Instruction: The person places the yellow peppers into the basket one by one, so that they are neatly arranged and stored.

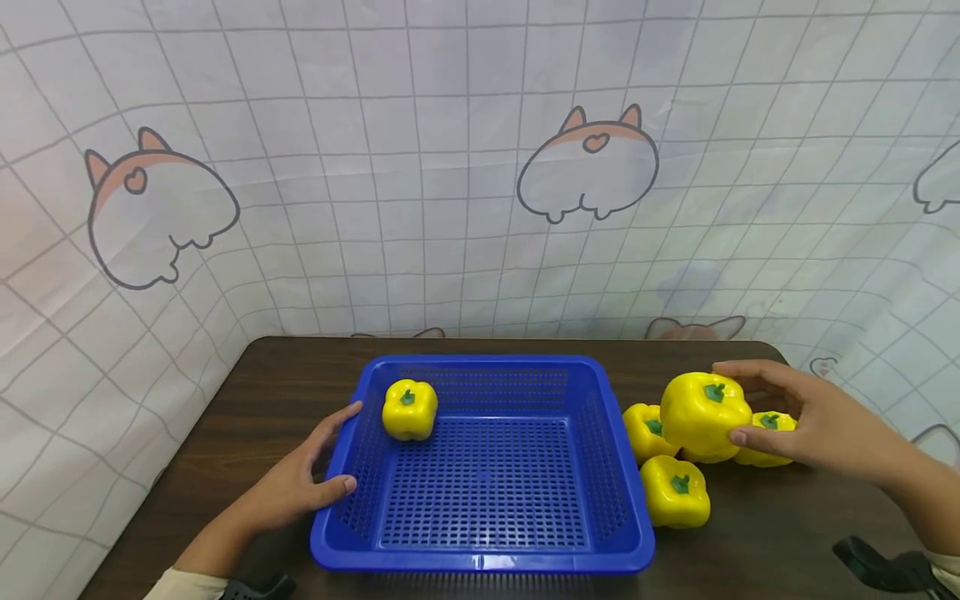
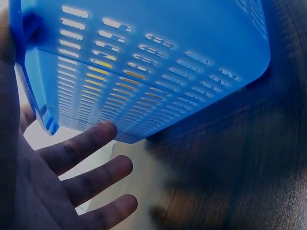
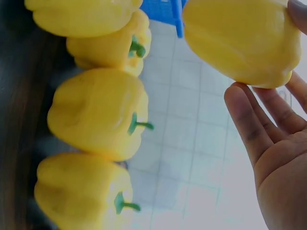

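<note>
My right hand (image 1: 832,421) pinches a yellow bell pepper (image 1: 701,417) between thumb and fingers, raised over other peppers at the basket's right. In the right wrist view this held pepper (image 3: 240,40) is well apart from the row on the table. My left hand (image 1: 303,475) rests at the left rim of a blue plastic basket (image 1: 480,560), thumb and fingers spread. The left wrist view shows three straight fingers (image 2: 108,175) beside the basket's slotted wall (image 2: 158,28). One yellow bell pepper (image 1: 409,412) with a green stem sits inside, towards the back left corner.
Right of the basket, several more yellow bell peppers (image 1: 677,493) lie close together on the dark wooden table (image 1: 255,400). One pepper (image 1: 647,429) lies close against the basket's right side. A white grid-patterned cloth (image 1: 450,208) hangs behind the table.
</note>
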{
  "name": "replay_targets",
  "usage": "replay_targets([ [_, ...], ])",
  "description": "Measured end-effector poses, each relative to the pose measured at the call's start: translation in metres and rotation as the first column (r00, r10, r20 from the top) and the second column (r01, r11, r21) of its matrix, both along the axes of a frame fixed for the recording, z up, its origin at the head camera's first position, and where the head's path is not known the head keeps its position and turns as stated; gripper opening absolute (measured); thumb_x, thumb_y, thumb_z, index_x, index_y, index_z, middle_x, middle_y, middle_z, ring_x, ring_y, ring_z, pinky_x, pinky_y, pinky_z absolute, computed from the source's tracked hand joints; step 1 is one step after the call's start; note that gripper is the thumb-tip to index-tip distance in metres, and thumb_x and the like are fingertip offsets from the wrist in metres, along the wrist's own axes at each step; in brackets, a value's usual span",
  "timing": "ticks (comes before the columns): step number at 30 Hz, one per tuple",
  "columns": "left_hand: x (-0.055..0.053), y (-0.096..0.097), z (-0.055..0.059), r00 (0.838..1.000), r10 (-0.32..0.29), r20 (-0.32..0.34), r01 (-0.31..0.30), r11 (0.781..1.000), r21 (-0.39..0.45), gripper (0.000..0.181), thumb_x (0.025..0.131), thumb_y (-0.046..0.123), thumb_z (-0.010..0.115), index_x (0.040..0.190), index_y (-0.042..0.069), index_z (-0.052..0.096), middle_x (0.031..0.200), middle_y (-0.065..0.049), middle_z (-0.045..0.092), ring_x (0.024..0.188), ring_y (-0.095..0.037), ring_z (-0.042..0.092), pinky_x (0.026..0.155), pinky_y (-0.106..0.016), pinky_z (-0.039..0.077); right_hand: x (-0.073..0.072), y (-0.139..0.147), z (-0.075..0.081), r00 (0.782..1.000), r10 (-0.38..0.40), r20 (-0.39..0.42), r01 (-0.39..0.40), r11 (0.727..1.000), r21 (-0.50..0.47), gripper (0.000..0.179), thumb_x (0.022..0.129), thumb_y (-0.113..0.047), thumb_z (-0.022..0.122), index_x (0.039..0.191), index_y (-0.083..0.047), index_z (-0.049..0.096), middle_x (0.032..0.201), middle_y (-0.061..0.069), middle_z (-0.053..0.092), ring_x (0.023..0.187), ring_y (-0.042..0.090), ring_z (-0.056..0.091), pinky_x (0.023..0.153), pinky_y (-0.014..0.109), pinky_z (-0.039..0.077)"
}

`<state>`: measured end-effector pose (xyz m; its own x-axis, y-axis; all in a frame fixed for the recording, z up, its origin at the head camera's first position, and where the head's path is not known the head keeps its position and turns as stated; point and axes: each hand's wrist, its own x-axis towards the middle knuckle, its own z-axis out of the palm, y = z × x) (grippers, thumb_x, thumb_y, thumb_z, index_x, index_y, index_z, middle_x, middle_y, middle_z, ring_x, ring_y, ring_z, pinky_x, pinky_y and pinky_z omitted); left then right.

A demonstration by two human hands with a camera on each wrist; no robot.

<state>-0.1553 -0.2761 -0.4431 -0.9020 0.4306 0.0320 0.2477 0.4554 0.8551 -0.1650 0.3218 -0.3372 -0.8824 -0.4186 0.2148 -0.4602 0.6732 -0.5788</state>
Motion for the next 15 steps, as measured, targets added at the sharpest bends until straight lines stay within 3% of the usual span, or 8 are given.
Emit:
replay_targets([
  [15, 0.000, 0.000, -0.001, 1.000, 0.007, -0.017, -0.007, 1.000, -0.019, 0.082, 0.085, 0.020, 0.065, 0.149, 0.034, 0.015, 0.133, -0.022, 0.040, 0.109, -0.035, 0.052, 0.072, -0.035, 0.055, -0.017, -0.038, 0.008, 0.995, 0.091, -0.026, -0.091, 0.996, -0.002, 0.068, 0.077, -0.022, 0.079, 0.135, -0.030, 0.045, 0.131, -0.009, 0.049, 0.101, 0.012, 0.060, 0.081, 0.032, 0.052],
])
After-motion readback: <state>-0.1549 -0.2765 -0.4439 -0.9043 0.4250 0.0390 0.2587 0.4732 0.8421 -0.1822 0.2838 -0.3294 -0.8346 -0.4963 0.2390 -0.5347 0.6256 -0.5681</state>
